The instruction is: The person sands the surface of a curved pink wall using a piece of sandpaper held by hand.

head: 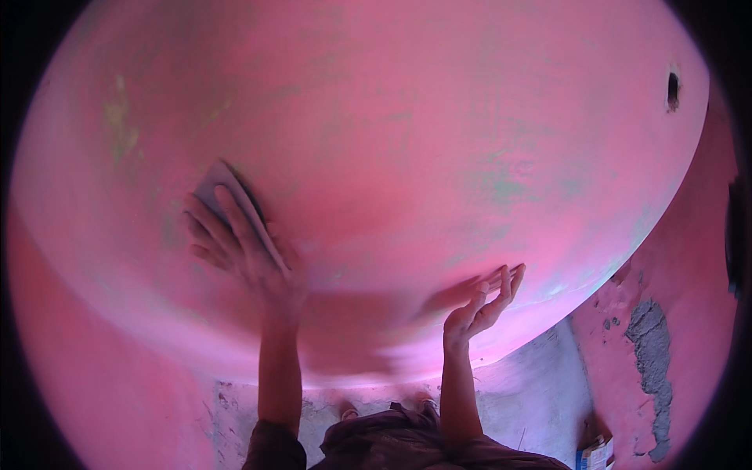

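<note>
My left hand [235, 241] presses a flat grey sheet [222, 182], which looks like sandpaper, on the pink wall [376, 147]. Its fingers spread over the sheet, and a dark edge shows along the sheet's right side. Lower and to the right, my right hand [479, 308] is raised beside the same wall with nothing in it. Those fingers are apart, and their tips are at or very near the surface. Patches of green [508, 185] show through the pink coat in several places.
A small dark recess [672, 89] is cut in the wall at upper right. On the right side wall, plaster has broken away to a grey patch [651, 358]. A box [594, 453] stands on the grey floor [529, 382] at lower right. A dark object [734, 235] shows at the right rim.
</note>
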`<control>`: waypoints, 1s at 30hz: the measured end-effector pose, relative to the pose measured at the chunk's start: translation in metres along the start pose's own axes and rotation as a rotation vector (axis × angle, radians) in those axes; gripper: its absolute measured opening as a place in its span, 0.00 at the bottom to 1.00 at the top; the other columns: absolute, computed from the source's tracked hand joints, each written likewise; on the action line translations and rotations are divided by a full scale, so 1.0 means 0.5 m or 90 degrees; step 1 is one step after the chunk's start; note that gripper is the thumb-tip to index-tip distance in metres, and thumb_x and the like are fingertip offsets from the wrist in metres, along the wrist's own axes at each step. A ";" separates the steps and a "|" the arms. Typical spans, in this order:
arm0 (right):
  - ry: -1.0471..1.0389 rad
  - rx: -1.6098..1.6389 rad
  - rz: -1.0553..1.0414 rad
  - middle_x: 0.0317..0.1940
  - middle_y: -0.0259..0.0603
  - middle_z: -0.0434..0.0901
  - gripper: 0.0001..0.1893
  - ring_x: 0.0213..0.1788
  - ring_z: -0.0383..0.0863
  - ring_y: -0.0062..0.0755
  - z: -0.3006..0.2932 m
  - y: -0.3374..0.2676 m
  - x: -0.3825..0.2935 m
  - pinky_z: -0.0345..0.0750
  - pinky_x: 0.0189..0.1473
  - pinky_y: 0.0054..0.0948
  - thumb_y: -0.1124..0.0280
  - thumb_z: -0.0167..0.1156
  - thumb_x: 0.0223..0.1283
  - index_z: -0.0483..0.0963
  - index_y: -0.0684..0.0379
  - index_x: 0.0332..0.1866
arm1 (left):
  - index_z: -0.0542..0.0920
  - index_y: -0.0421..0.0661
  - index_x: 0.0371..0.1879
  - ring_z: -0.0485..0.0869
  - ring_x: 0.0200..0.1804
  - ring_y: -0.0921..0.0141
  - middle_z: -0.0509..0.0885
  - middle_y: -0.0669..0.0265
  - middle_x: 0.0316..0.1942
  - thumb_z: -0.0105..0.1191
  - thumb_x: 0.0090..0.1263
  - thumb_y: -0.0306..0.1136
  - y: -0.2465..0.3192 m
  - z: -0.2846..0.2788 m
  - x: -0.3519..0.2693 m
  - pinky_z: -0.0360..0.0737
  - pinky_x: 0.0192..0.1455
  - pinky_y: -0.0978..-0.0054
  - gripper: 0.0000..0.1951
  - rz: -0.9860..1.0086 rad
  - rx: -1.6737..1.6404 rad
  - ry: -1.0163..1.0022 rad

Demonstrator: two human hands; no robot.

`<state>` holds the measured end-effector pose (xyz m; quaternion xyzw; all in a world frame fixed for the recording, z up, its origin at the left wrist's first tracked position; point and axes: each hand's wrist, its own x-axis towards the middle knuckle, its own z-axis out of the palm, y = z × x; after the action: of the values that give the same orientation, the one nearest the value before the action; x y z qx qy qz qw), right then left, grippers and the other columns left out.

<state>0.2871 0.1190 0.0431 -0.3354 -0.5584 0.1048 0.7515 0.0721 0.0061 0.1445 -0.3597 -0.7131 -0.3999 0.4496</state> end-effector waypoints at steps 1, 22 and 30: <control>0.007 -0.011 -0.006 0.70 0.61 0.48 0.21 0.74 0.45 0.54 0.005 -0.010 0.005 0.50 0.70 0.51 0.68 0.45 0.68 0.62 0.69 0.62 | 0.53 0.45 0.71 0.40 0.72 0.36 0.45 0.41 0.72 0.42 0.68 0.50 0.016 -0.002 -0.010 0.34 0.66 0.30 0.35 -0.011 0.060 -0.072; -0.026 -0.059 -0.113 0.73 0.60 0.42 0.28 0.76 0.39 0.55 0.130 -0.112 -0.101 0.43 0.72 0.49 0.68 0.43 0.68 0.52 0.72 0.69 | 0.51 0.47 0.72 0.37 0.71 0.33 0.39 0.37 0.71 0.34 0.70 0.56 -0.175 0.067 -0.349 0.32 0.62 0.25 0.36 0.185 0.062 -0.039; 0.023 -0.084 -0.169 0.71 0.63 0.46 0.27 0.75 0.43 0.57 0.125 -0.054 -0.094 0.46 0.72 0.49 0.69 0.40 0.68 0.55 0.76 0.67 | 0.48 0.42 0.72 0.40 0.70 0.32 0.44 0.38 0.71 0.41 0.68 0.42 -0.106 -0.003 -0.022 0.37 0.65 0.30 0.35 -0.113 -0.021 -0.036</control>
<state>0.2076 0.0980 0.0331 -0.3090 -0.5897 -0.0382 0.7452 0.0297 -0.0191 0.1217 -0.3132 -0.7481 -0.4394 0.3861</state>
